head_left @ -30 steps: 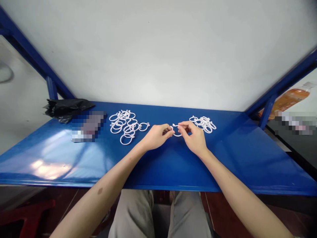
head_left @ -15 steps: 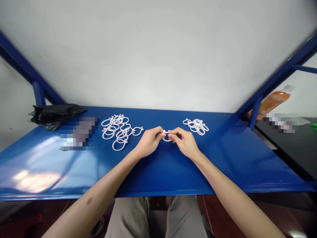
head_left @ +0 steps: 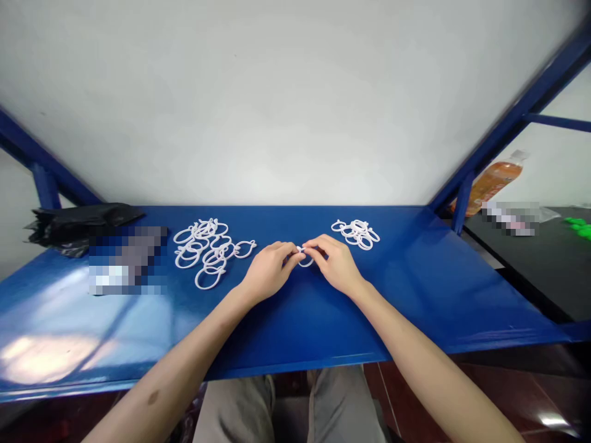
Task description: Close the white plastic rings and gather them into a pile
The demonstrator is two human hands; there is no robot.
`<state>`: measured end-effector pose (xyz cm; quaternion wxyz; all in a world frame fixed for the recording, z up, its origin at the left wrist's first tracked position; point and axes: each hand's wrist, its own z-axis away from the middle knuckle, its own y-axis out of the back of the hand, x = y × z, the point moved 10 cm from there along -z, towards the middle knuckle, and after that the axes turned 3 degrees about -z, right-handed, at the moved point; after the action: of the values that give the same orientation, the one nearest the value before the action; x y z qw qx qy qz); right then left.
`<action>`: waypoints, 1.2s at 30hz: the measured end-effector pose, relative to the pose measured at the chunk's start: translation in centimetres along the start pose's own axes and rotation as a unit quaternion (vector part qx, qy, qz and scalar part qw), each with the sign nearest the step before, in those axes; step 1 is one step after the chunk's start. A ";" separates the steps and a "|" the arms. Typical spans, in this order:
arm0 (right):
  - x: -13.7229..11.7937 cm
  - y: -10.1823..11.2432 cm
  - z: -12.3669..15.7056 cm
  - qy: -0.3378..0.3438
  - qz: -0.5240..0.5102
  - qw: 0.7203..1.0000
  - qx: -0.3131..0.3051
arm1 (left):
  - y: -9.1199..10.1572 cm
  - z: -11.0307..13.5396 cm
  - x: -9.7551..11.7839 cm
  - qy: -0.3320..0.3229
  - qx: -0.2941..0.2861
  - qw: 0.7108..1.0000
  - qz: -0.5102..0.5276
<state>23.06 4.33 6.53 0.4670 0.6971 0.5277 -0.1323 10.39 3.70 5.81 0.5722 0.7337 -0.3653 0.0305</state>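
Observation:
Between my two hands is a white curtain ring (head_left: 306, 263), a thin hoop with a small eyelet part at its top. My left hand (head_left: 268, 272) pinches the ring's top from the left with thumb and index finger. From the other side, my right hand (head_left: 338, 266) pinches the same part, its fingertips almost touching the left ones. The fingers cover much of the ring's upper part, and its lower curve shows below them. A loose pile of several white curtain rings (head_left: 207, 278) lies left of my left hand. Beyond my right hand sits a smaller pile of similar rings (head_left: 364, 244).
The blue tabletop (head_left: 314, 326) meets a pale wall (head_left: 277, 111). At the left lie a black plastic bag (head_left: 92, 218) and a blurred-out dark item (head_left: 133, 255). On a black table (head_left: 530, 264) at the right are an orange bottle (head_left: 496, 184) and green pieces (head_left: 579, 227).
The view has shifted slightly, so the piles and hands appear further left. My fingertips have come closer together at the ring's top. Both piles look the same.

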 end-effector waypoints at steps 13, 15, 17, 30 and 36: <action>6.1 9.0 -0.3 -0.073 0.315 0.929 0.177 | 3.8 0.8 -6.5 0.181 0.018 0.920 -0.346; 6.9 8.7 -0.3 -0.078 0.329 0.926 0.166 | 2.9 0.5 -6.0 0.156 -0.003 0.933 -0.324; 7.4 8.4 -0.3 -0.084 0.339 0.924 0.155 | 1.9 0.1 -5.0 0.115 -0.020 0.947 -0.298; 7.5 8.1 -0.4 -0.091 0.349 0.921 0.150 | 1.4 -0.1 -3.2 0.051 0.002 0.967 -0.249; 6.7 8.5 -0.3 -0.085 0.344 0.920 0.165 | 4.1 -0.2 -2.7 0.074 0.127 0.983 -0.114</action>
<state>32.98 8.63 6.52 0.4051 0.8890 0.1843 -0.1073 6.17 4.88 8.01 0.4995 0.8328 -0.2293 0.0656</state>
